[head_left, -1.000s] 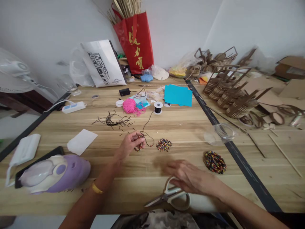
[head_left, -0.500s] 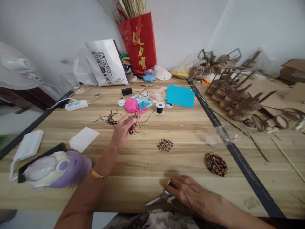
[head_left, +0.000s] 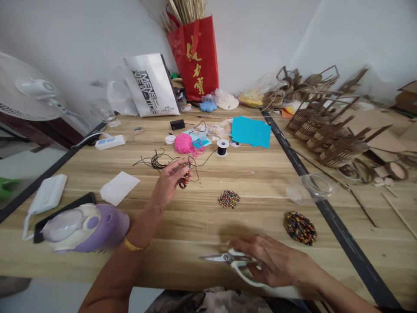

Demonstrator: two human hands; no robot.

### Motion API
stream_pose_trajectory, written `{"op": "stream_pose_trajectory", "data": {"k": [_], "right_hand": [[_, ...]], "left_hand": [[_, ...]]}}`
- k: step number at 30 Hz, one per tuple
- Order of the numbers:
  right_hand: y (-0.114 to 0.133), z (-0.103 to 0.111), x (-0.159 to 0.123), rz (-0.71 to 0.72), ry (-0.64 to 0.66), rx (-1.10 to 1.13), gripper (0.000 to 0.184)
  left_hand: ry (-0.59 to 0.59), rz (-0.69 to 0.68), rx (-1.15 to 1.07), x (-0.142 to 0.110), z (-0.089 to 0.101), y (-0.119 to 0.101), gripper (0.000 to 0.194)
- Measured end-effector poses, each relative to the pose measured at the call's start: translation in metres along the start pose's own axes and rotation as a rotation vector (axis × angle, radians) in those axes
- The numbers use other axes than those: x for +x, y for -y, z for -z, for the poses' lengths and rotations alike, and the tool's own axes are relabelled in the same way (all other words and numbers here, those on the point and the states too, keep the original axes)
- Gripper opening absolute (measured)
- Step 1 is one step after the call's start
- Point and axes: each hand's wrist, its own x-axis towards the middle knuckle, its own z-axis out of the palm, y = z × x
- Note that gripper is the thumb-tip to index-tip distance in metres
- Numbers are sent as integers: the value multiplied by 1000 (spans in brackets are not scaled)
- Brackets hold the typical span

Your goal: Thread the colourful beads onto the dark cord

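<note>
In the head view, my left hand [head_left: 171,180] is above the middle of the table, fingers closed on a beaded strand [head_left: 184,181] of small coloured beads. Black cord [head_left: 204,164] runs from near these fingers to a white spool [head_left: 222,148]. Close to the table's front edge, my right hand [head_left: 272,260] is curled over the pale handles of a pair of scissors [head_left: 225,258]. Their blades point left. A loose pile of beads [head_left: 229,198] lies between the two hands, and a coiled bead string [head_left: 300,228] rests farther right.
Pink yarn [head_left: 183,143], blue sheets [head_left: 250,131] and cut black cords [head_left: 156,160] lie farther back. A purple and white bottle [head_left: 89,227] is beside my left forearm, near a white paper [head_left: 120,188]. Small woven baskets [head_left: 342,148] stand at the right; a red bag [head_left: 198,61] leans on the wall.
The scissors have swung so that their blades point straight left, with my right hand on the handles. My left hand keeps the beaded strand. The whole view has shifted slightly.
</note>
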Motion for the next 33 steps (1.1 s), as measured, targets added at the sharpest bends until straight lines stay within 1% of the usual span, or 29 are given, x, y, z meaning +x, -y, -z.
{"op": "stream_pose_trajectory", "data": {"k": [2,3,5,7,9,10,12,14,17,20,23,25,29,33], "right_hand": [[-4,4,3,-51,41,134,43],[-7,5,4,-81,42,214,45],[-13,6,7,-125,3,398,51],[-20,6,11,-148,-32,600,52],[-27,3,19,-158,-31,796,52],[-31,1,23,-162,-49,875,55],[-36,-6,34,-181,-146,949,54],[-41,-13,46,-199,-236,948,54],[-43,-20,58,-191,-322,959,58],[-37,-21,66,-163,-327,986,63],[-29,-19,69,-149,-278,943,62],[-25,-19,70,-173,-264,864,58],[-22,-24,68,-238,-313,585,52],[-21,-29,65,-227,-354,383,52]], "left_hand": [[8,30,-15,-5,1,6,37],[11,57,-20,-7,2,11,37],[-3,117,-18,-13,3,21,37],[-8,173,-12,-19,4,34,38],[-16,221,-9,-24,5,46,40],[-20,237,-8,-26,5,52,42],[-3,257,-15,-29,4,63,42],[-6,274,-40,-29,2,71,42],[-18,297,-84,-28,-2,77,41],[4,316,-119,-28,-4,79,39],[32,313,-155,-29,-4,79,36],[36,312,-174,-31,-5,79,35],[11,314,-233,-34,-7,78,33],[-21,312,-342,-35,-9,78,32]]}}
